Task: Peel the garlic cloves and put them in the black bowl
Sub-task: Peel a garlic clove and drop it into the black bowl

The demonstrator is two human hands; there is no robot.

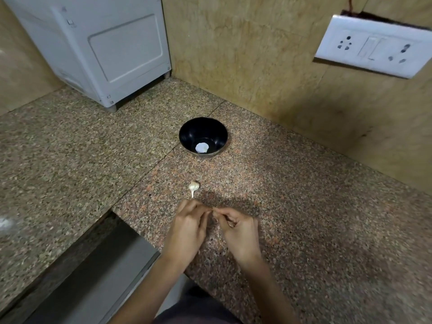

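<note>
While the left hand point(187, 228) and right hand point(238, 230) pinch a mostly hidden garlic clove point(213, 212) between them, small nail-pulls from its tip would likely strip the skin cleanly. Just beyond lies a stemmed garlic piece point(193, 187); farther, the black bowl point(189, 130) holds one peeled clove point(201, 148).

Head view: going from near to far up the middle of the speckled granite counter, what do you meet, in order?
Left hand and right hand together pinching a small garlic clove → small white garlic bulb with stem → round black bowl holding one white peeled clove → beige stone wall.
</note>
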